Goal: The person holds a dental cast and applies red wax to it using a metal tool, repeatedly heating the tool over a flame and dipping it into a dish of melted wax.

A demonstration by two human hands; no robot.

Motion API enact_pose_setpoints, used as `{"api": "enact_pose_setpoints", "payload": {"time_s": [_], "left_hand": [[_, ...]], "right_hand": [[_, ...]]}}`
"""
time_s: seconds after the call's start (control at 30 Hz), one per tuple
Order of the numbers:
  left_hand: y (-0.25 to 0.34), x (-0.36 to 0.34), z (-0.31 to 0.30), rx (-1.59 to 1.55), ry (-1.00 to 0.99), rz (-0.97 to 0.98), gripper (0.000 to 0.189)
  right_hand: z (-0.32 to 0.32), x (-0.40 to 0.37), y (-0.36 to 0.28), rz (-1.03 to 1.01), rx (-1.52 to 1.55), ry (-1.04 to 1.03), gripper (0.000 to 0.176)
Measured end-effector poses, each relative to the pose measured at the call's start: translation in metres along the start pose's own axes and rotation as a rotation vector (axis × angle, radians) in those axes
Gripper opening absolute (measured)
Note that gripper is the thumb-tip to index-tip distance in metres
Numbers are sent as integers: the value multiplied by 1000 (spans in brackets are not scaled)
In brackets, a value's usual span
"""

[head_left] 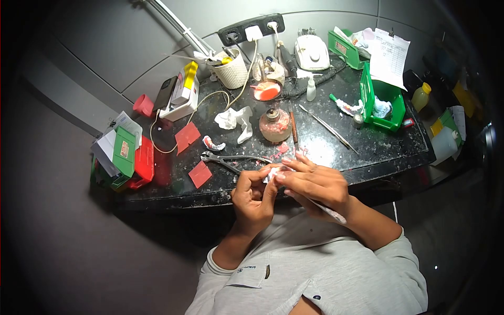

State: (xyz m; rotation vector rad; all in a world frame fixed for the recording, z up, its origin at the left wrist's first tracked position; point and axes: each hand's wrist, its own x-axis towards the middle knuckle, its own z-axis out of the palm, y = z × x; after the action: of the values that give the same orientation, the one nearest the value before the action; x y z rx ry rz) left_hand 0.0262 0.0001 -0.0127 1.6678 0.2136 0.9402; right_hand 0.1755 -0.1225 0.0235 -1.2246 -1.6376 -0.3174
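In front of my chest, at the bench edge, my left hand (254, 198) pinches a small white piece (270, 175) with a touch of pink between thumb and fingers. My right hand (319, 185) meets it from the other side, wrapped round a slim tool with a pale, speckled handle (334, 214) that sticks out below the palm. The tool's working end is hidden by the fingers. Just beyond my left hand lie metal pliers (227, 159) and a square of pink wax (200, 174). A small white-and-pink dental piece (214, 144) rests behind the pliers.
A glass spirit lamp (275, 126), crumpled tissue (234, 122), a brown-handled tool (293, 126) and a metal instrument (329, 129) lie ahead. Green bins (387, 124) stand right, a red bin (145, 163) left. A white control box (312, 52) and woven basket (231, 73) stand behind.
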Motion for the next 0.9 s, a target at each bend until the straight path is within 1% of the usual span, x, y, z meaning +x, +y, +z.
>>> {"api": "enact_pose_setpoints", "payload": {"time_s": [0.07, 0.13, 0.17, 0.2, 0.27, 0.3, 0.33, 0.4, 0.47, 0.53, 0.63, 0.9], "left_hand": [[0, 1, 2, -38, -6, 4, 20], [4, 3, 6, -30, 26, 61, 19], [4, 3, 6, -30, 26, 62, 19], [3, 3, 4, -22, 19, 65, 19], [4, 4, 3, -13, 15, 69, 19], [6, 4, 3, -26, 18, 71, 19], [6, 4, 3, -39, 20, 72, 19], [6, 5, 4, -43, 15, 90, 18], [6, 5, 4, -45, 10, 109, 17], [5, 4, 2, -23, 3, 132, 18], [4, 6, 3, -45, 38, 171, 19], [1, 4, 2, -48, 37, 176, 20]], "right_hand": [[4, -2, 2, 34, -9, 4, 26], [7, -1, 2, 256, -176, 62, 26], [7, -4, 6, 270, -179, 87, 26], [5, -2, 5, 268, -179, 87, 26], [-3, 7, -1, 259, -68, 108, 27], [-7, 7, -1, 167, -86, 84, 29], [-6, 5, 0, 170, -87, 84, 29], [-1, 0, 2, 61, 25, 111, 28], [1, 1, 1, 59, 41, 114, 26], [2, 2, 2, 13, 76, 82, 24], [3, 2, 1, 1, 113, 81, 25], [2, 2, 0, -16, 95, 68, 26]]}}
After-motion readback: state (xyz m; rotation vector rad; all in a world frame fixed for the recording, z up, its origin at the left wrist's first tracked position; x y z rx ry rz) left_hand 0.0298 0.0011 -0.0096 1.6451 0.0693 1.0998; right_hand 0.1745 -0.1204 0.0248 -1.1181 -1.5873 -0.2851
